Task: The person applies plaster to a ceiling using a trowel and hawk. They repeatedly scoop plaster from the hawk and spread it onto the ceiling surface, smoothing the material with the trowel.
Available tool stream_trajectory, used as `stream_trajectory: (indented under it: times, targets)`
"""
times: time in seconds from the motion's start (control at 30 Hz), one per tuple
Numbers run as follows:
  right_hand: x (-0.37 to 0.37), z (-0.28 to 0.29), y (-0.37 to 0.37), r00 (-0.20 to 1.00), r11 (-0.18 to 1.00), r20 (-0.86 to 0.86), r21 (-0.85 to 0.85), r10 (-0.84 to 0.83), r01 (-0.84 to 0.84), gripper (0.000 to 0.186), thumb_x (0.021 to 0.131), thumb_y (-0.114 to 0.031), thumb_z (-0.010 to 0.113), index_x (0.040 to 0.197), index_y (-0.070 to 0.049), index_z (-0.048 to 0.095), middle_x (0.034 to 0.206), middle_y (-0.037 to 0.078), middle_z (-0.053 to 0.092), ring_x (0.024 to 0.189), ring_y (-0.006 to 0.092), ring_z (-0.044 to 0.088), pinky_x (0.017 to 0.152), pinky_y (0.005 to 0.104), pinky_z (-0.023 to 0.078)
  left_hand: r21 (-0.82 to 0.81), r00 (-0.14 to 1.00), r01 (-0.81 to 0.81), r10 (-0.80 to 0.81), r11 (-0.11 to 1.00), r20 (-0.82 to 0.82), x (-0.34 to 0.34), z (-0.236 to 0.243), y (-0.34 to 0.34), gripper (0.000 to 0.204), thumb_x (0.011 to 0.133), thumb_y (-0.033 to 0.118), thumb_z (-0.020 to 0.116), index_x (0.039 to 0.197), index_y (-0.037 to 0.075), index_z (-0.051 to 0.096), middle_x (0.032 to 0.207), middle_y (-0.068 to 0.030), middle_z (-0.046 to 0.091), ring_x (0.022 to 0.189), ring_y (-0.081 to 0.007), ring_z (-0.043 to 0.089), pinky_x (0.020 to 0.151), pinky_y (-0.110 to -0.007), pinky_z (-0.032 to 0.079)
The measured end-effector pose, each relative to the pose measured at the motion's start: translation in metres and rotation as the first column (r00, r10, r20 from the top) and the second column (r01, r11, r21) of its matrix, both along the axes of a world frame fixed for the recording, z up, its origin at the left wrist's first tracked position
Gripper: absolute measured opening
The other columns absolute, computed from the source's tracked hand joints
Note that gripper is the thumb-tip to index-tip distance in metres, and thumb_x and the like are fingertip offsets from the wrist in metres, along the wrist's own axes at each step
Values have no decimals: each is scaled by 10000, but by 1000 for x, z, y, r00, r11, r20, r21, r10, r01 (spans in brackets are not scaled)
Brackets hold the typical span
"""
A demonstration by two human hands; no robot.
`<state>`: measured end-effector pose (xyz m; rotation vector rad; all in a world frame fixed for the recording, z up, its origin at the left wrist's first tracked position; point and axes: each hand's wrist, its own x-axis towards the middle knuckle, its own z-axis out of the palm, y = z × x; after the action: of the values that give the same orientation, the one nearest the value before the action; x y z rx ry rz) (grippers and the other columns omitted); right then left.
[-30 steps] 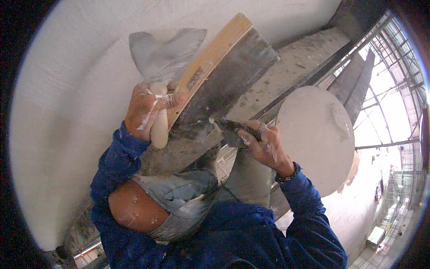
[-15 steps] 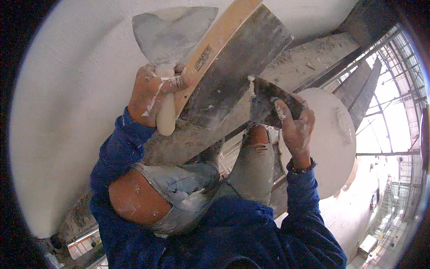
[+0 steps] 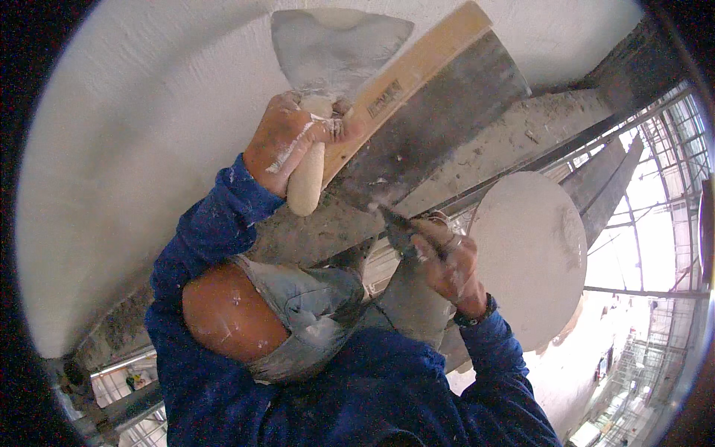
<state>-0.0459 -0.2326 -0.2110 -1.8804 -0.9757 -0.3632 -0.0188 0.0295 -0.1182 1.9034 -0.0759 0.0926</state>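
The left hand [image 3: 298,141] clamps putty knife [image 3: 339,54] at twelve o'clock and wood-backed spreader [image 3: 433,112] at one together, presumably freeing the right hand [image 3: 451,272], pinching a partly hidden, probable scraper [image 3: 396,226] toward three.

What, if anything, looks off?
Jeans torn open, baring a knee; rip suggests damage. White smears mark the jeans and left hand, with stray crumbs on the grey ledge and specks on the wood-backed blade.
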Motion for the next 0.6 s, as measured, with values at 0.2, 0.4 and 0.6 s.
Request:
stream_trajectory:
  times: [0.2, 0.4, 0.6]
  targets:
    - [1, 41, -12, 839, 899, -434, 128, -329, 419, 201, 833, -89, 604, 991, 35, 624, 850, 88, 651, 727, 171, 606, 683, 298, 495, 225, 989, -37, 3, 974, 150, -10, 24, -13, 303, 730, 278, 723, 799, -8, 652, 709, -115, 634, 620, -181, 585, 602, -297, 454]
    - [-9, 5, 16, 975, 975, -92, 75, -203, 210, 189, 817, -100, 633, 956, 28, 628, 859, 88, 656, 786, 176, 616, 726, 297, 495, 17, 969, 40, -43, 999, 243, -5, 14, -13, 227, 691, 183, 756, 810, 13, 665, 720, -104, 636, 640, -192, 598, 622, -302, 461]
    - [-3, 25, 14, 841, 884, -434, 179, -323, 432, 217, 826, -47, 596, 1027, 31, 617, 942, 124, 659, 812, 174, 621, 736, 292, 495, 320, 887, 0, -148, 947, 438, -7, 9, -6, 231, 712, 200, 739, 810, 9, 657, 755, -61, 646, 683, -143, 595, 647, -284, 468]
